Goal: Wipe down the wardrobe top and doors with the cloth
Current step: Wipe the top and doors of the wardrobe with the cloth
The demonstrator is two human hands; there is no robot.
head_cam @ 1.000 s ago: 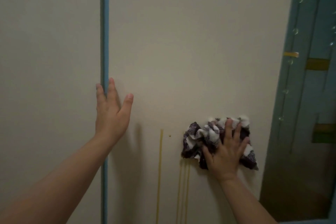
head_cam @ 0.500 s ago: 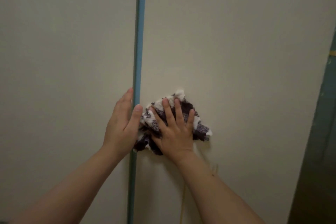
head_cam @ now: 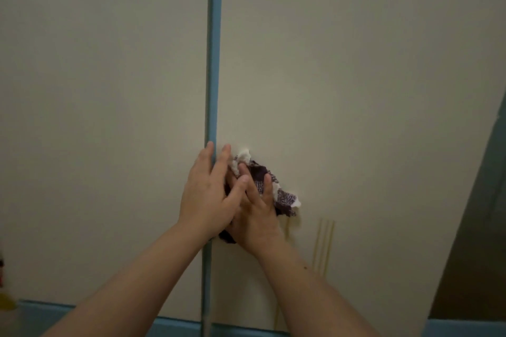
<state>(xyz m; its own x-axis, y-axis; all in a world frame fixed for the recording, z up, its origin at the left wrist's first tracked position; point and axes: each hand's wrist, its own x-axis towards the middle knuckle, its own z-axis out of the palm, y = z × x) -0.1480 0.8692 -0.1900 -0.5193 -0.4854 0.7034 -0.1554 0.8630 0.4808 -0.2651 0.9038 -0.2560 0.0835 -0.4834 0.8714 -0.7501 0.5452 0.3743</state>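
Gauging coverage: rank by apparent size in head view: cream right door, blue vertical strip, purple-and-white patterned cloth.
1. Cream right door
2. Blue vertical strip
3. Purple-and-white patterned cloth, partly under left hand and right hand

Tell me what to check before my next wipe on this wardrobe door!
1. Cloth pressed on the right door by the right hand: ok.
2. Cloth spread flat: not ok, it is bunched.
3. Left hand clear of the wiping path: not ok, it lies over the right hand.
4. Blue strip reached by the cloth: cannot tell, the left hand hides it.
5. Yellow lines wiped: cannot tell.
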